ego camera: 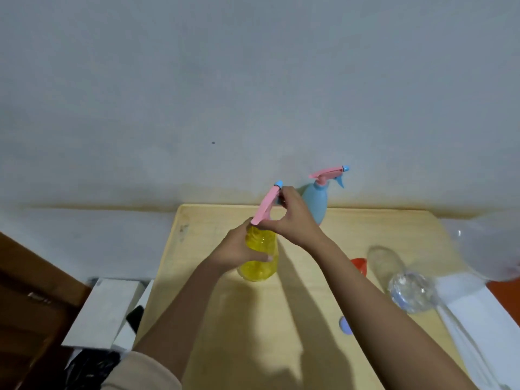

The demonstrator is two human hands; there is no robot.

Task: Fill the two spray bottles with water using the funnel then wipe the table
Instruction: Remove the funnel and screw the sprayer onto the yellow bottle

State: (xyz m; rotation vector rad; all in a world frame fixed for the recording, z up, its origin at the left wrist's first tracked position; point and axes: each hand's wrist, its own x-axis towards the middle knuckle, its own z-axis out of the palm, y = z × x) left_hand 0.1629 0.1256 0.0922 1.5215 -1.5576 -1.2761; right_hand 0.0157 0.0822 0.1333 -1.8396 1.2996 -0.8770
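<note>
The left hand (239, 249) wraps the translucent yellow spray bottle (260, 256) standing near the table's (213, 305) far left corner. The right hand (292, 218) pinches its pink trigger head (266, 205). The opaque blue spray bottle (316, 201) stands at the far edge. An orange funnel (360, 266) and a clear plastic bottle (408, 288) lie toward the right edge. No writing is legible.

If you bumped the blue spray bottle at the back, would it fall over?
Probably fairly easily. The blue spray bottle stands tall and narrow, with its pink trigger head sticking out sideways at the top. It looks like light plastic; whether there is water inside to steady it cannot be seen.
</note>
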